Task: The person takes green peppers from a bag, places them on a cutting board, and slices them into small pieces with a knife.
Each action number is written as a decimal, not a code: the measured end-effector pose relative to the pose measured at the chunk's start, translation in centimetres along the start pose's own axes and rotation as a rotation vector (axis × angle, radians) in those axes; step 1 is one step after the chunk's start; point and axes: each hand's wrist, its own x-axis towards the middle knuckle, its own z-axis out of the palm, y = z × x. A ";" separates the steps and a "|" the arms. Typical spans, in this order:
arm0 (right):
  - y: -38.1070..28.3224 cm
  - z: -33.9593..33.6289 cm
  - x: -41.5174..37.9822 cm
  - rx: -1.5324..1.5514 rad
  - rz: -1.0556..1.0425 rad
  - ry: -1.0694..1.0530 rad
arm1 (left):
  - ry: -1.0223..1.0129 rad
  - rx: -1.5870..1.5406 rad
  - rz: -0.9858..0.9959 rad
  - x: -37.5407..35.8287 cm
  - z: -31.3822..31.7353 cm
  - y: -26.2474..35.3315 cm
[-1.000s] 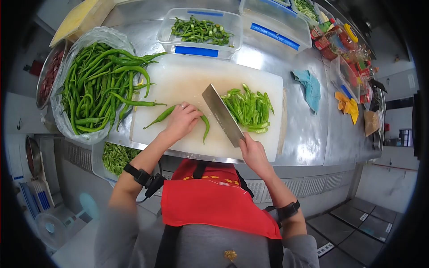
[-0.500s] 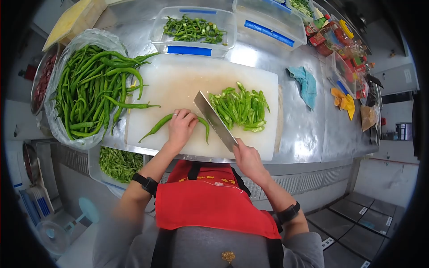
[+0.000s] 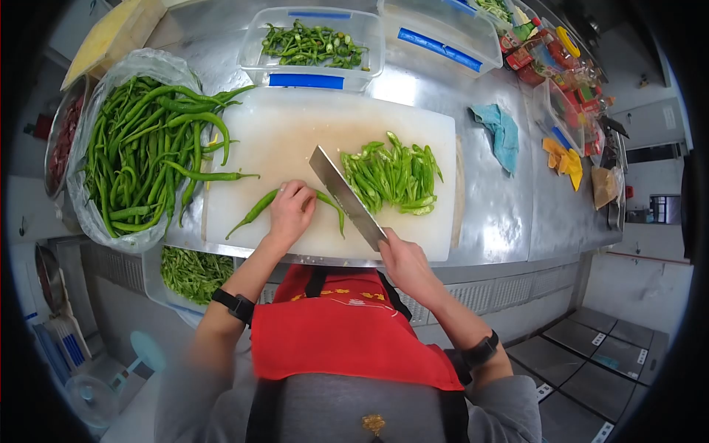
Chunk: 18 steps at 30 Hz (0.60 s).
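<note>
On the white cutting board (image 3: 281,118) my left hand (image 3: 291,212) is closed over a long green chili pepper (image 3: 252,215), whose two ends stick out on either side. The pepper's middle is hidden under the fingers. My right hand (image 3: 405,263) grips a cleaver (image 3: 346,194) by its handle. Its broad blade slants up and leftward, just right of the pepper's curved end. A heap of sliced green peppers (image 3: 391,176) lies on the board beyond the blade. Whole green chili peppers (image 3: 140,148) fill a clear plastic bag (image 3: 77,196) at the board's left.
A clear container (image 3: 251,52) with pepper stems (image 3: 314,46) stands behind the board, beside another clear container (image 3: 443,22). A blue cloth (image 3: 498,136) and a yellow cloth (image 3: 565,162) lie to the right. Below the counter's left edge is a tub of shredded greens (image 3: 193,275).
The whole view has shifted slightly. The cleaver is a little closer to the left hand and the pepper. Both hands keep their holds.
</note>
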 end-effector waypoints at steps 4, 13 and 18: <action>0.5 1.9 0.3 0.023 -0.011 -0.005 | -0.003 -0.004 -0.003 -0.2 0.0 -0.1; -0.5 1.5 0.0 0.071 0.018 -0.002 | -0.002 -0.011 -0.017 -0.4 0.0 -0.4; 0.4 3.1 1.8 0.140 0.007 0.056 | 0.081 0.008 -0.019 0.0 -1.4 -0.2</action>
